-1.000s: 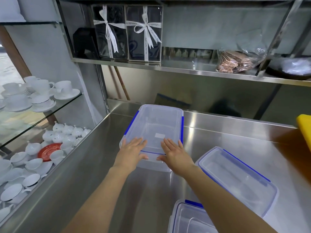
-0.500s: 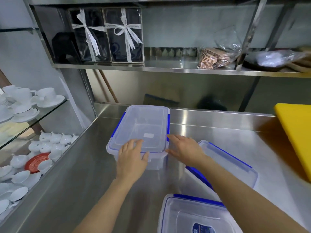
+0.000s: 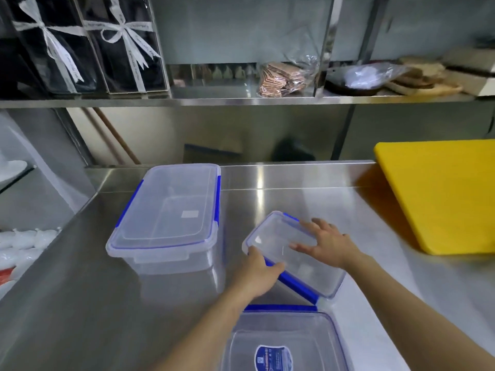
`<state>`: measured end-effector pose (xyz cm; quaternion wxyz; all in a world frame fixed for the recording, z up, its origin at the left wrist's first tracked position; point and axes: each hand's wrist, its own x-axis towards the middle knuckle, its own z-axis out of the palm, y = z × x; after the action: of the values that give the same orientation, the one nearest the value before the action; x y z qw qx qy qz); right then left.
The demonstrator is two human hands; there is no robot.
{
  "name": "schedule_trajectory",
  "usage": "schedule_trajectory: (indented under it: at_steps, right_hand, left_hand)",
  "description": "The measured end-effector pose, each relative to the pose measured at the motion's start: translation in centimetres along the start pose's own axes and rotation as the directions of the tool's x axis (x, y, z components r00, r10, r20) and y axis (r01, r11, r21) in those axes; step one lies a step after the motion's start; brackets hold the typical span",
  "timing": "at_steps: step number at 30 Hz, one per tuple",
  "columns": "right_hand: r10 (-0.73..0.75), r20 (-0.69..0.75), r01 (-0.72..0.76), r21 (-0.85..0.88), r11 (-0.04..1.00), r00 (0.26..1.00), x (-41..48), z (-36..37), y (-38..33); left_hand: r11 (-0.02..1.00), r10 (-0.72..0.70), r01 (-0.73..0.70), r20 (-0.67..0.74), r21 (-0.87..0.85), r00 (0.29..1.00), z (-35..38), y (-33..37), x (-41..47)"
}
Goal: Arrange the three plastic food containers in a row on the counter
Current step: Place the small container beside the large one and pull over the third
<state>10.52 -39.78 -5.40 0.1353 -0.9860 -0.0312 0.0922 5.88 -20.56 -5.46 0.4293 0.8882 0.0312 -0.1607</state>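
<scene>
Three clear plastic containers with blue clips stand on the steel counter (image 3: 80,303). The largest container (image 3: 168,218) sits at the back left, apart from both hands. A smaller container (image 3: 289,253) lies at an angle in the middle. My left hand (image 3: 257,274) grips its near left corner, thumb on the lid. My right hand (image 3: 326,242) lies flat on its lid with fingers spread. A third container (image 3: 284,344), with a blue label on its lid, sits nearest to me under my arms.
A yellow cutting board (image 3: 439,196) lies on the counter at the right. A steel shelf (image 3: 241,101) above holds ribboned black boxes (image 3: 88,46) and bagged items (image 3: 284,79). White crockery (image 3: 18,245) sits lower at the far left.
Both hands left the large container and moved right onto the smaller one. The view shifted to the right and came closer.
</scene>
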Motion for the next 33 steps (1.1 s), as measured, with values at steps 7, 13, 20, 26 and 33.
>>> schedule_trajectory:
  at_steps: [7, 13, 20, 26, 33]
  right_hand:
    - [0.014, 0.095, -0.006, -0.086, 0.996, 0.995, 0.5, 0.5, 0.6]
    - [-0.08, 0.158, 0.03, 0.299, 0.954, 0.984, -0.4, -1.0, 1.6]
    - [-0.17, 0.443, 0.038, 0.29, 0.956, 0.88, -1.8, -1.3, 2.5]
    - [-0.145, 0.437, 0.073, 0.178, 0.981, 0.888, -1.6, -0.3, 2.0]
    - [-0.167, 0.215, 0.113, 0.245, 0.963, 0.962, 0.1, 0.3, 2.5]
  left_hand:
    - [0.938, 0.038, -0.008, 0.08, -0.347, 0.996, 1.1, 0.6, 0.8]
    - [0.986, 0.08, -0.049, 0.193, -0.162, 0.978, 1.1, -0.3, 2.1]
    - [0.93, 0.025, -0.133, 0.301, 0.342, 0.953, -0.7, -2.0, 3.0]
    - [0.91, 0.179, -0.231, 0.176, 0.344, 0.968, -0.3, -2.8, 2.9]
    - [0.877, 0.383, -0.327, -0.103, 0.352, 0.918, 0.2, -3.0, 3.0]
